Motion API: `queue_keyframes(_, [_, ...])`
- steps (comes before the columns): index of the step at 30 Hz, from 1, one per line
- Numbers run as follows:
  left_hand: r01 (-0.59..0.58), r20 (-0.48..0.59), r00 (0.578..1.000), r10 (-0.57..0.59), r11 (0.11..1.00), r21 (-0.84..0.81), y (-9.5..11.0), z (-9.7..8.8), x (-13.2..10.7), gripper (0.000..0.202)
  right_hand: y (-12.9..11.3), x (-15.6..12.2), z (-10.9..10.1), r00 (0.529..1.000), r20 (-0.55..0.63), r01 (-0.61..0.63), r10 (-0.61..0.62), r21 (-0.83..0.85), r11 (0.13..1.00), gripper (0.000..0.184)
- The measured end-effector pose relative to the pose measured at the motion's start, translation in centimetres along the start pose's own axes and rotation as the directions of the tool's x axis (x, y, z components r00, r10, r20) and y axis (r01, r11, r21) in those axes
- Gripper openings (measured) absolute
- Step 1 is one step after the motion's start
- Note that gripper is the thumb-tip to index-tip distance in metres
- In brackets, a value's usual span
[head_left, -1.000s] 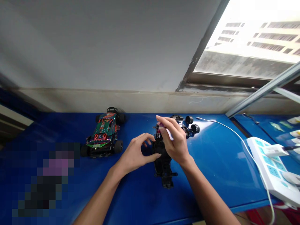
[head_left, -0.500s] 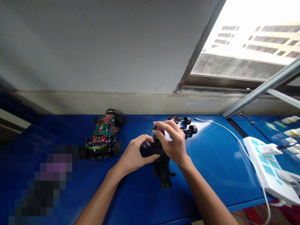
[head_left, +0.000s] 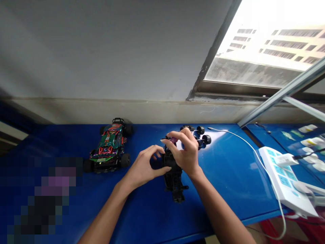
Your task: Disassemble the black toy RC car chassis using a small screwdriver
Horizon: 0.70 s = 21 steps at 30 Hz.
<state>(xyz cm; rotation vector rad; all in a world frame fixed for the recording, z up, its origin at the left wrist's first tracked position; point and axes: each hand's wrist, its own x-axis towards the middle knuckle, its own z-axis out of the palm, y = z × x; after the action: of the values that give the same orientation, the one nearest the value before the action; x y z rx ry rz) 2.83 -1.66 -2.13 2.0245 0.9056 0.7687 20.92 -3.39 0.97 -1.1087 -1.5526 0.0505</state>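
Note:
A black toy car chassis (head_left: 175,184) lies lengthwise on the blue table, its narrow end towards me. My left hand (head_left: 142,167) grips its left side, thumb on top and fingers curled at the far edge. Over the chassis's far end arches my right hand (head_left: 188,152), thumb and forefinger curved around a small purple part (head_left: 174,139). Fingers partly hide that part, so its exact kind is unclear. Just beyond my right hand are black wheels (head_left: 207,139) on axle pieces, partly covered by the hand.
An assembled green and red toy car (head_left: 108,144) stands on the left of the blue table (head_left: 228,176). A white power strip (head_left: 281,179) with plugs lies at right, near a white cable (head_left: 250,145). A metal frame bar (head_left: 276,91) slants before the window. The lower left is pixelated.
The whole view has shifted slightly, so things sit a little further left. My right thumb and fingers have moved slightly leftward over the purple part. My left hand keeps its grip.

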Motion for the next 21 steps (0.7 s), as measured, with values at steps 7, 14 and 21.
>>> queue_keyframes(7, [0.003, 0.005, 1.0, -0.003, 1.0, 0.002, -0.4, 0.1, -0.1, 0.037, -0.3, 0.2, -1.4, 0.967, 0.233, 0.07, -0.098, 0.124, 0.99, 0.046])
queue_keyframes(14, [0.007, 0.011, 1.0, -0.007, 1.0, 0.007, -0.5, 0.1, -0.1, 0.039, -0.1, -0.3, -0.3, 0.999, 0.041, 0.017, -0.02, 0.063, 0.998, 0.019])
queue_keyframes(21, [0.004, 0.025, 1.0, -0.003, 1.0, -0.025, -0.6, 0.1, -0.1, 0.037, -0.4, 0.0, -1.2, 0.97, 0.225, 0.072, -0.097, 0.12, 0.99, 0.042])
